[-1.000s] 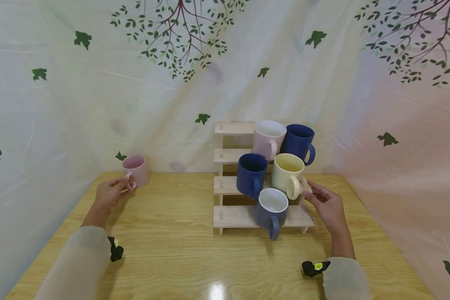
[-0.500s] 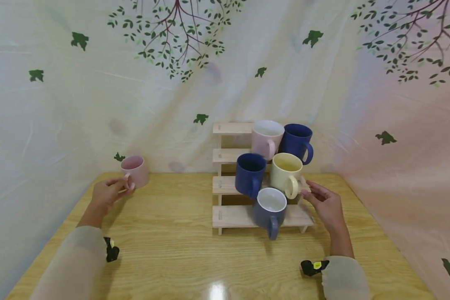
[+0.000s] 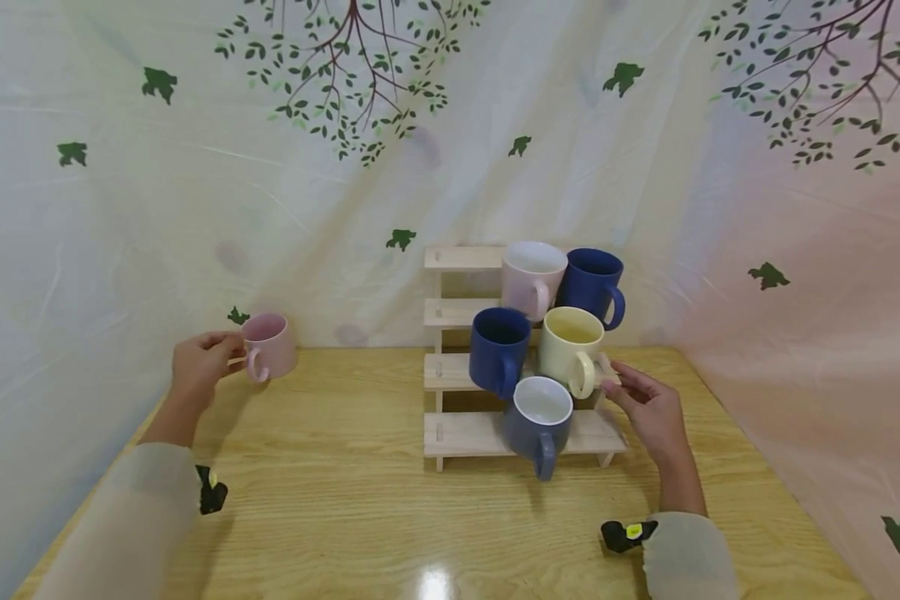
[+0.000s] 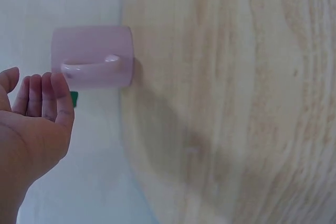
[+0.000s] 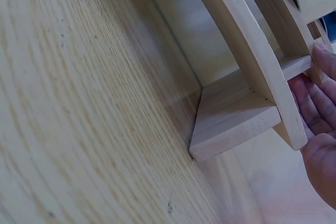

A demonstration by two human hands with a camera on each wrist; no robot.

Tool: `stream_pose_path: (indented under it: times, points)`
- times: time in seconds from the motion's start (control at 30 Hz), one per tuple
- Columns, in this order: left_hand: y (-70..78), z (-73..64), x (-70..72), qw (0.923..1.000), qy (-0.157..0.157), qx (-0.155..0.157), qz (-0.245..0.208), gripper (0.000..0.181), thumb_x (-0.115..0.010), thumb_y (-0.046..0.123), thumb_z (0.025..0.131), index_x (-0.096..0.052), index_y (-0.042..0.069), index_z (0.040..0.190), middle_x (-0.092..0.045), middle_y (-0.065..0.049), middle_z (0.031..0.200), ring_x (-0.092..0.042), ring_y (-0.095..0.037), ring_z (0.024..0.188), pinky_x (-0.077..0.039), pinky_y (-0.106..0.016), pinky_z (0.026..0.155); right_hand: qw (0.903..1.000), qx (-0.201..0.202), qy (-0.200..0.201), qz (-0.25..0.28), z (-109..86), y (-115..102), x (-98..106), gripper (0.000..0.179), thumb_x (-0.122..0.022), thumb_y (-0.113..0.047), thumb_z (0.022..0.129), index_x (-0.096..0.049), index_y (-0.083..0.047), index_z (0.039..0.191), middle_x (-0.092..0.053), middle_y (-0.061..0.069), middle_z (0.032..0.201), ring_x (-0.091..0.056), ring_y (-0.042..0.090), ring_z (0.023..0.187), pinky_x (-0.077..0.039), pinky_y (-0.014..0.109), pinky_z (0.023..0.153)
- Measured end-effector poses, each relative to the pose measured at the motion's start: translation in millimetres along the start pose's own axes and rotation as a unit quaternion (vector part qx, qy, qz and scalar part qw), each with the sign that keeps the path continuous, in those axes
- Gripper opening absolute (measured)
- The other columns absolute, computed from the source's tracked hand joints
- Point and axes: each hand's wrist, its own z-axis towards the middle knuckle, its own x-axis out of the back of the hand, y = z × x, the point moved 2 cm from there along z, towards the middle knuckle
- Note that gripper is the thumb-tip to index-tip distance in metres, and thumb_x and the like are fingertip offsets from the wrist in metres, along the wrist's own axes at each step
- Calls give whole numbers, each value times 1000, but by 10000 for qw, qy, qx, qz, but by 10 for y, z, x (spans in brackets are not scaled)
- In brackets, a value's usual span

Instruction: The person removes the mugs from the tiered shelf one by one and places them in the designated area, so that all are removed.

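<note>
Pink mug (image 3: 275, 348), just released by the left hand (image 3: 201, 367), now stands ungripped at back left of the table (image 3: 330, 492), any fingertip contact unclear, while the right hand (image 3: 652, 417) pinches the rack (image 3: 467, 433).

Head cam: fwd+down, wide. Wrist cams (image 3: 625, 537) close: L pink mug (image 4: 94, 43), R rack (image 5: 252, 59); head shares both.

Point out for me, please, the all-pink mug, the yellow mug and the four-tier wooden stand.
All-pink mug (image 3: 276, 352): head view, its outer wall.
Yellow mug (image 3: 560, 357): head view, its outer wall.
Four-tier wooden stand (image 3: 450, 368): head view, left end of second tier up.
</note>
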Motion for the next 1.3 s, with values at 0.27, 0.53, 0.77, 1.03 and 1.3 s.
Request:
stream_pose_path:
  times: [0.27,0.53,0.77,1.03,1.3]
  points:
    - [205,40,-191,9959,-327,-368,756,36,-59,17,104,-60,-12,124,-69,9,84,-69,-3,82,-62,-23,76,10000,58,21,30,4,6,-3,57,-75,-36,94,-62,-5,141,-71,-18,102,-69,-1,89,-55,11,79]
    - [401,-17,-465,9894,-786,-663,1024,39,-61,18,103,-58,-14,126,-68,18,87,-69,0,82,-61,-23,80,10000,-6,3,-54,-12,-4,1,58,-74,-39,94,-62,-7,141,-71,-12,106,-68,-1,91,-54,10,80]
    - [698,-243,-748,9814,-1256,-887,1153,45,-62,22,104,-56,-15,130,-66,15,91,-66,-4,87,-61,-24,82,10000,35,32,-26,-6,3,0,58,-75,-37,94,-62,-5,141,-70,-18,102,-68,-2,89,-54,11,79]
    - [626,-129,-996,9722,-1487,-963,1528,52,-60,36,104,-56,-3,140,-63,4,111,-64,-4,96,-59,-26,89,10000,-1,16,-59,-8,-11,-3,58,-74,-39,94,-62,-6,141,-70,-17,103,-67,-2,90,-54,11,80]
    - [759,-179,-1329,9658,-1716,-1159,1560,50,-62,39,103,-61,0,135,-64,-10,120,-65,-18,101,-59,-26,89,10000,28,15,5,-13,-11,-2,57,-75,-36,95,-61,-5,141,-70,-19,101,-68,-2,89,-55,11,79]
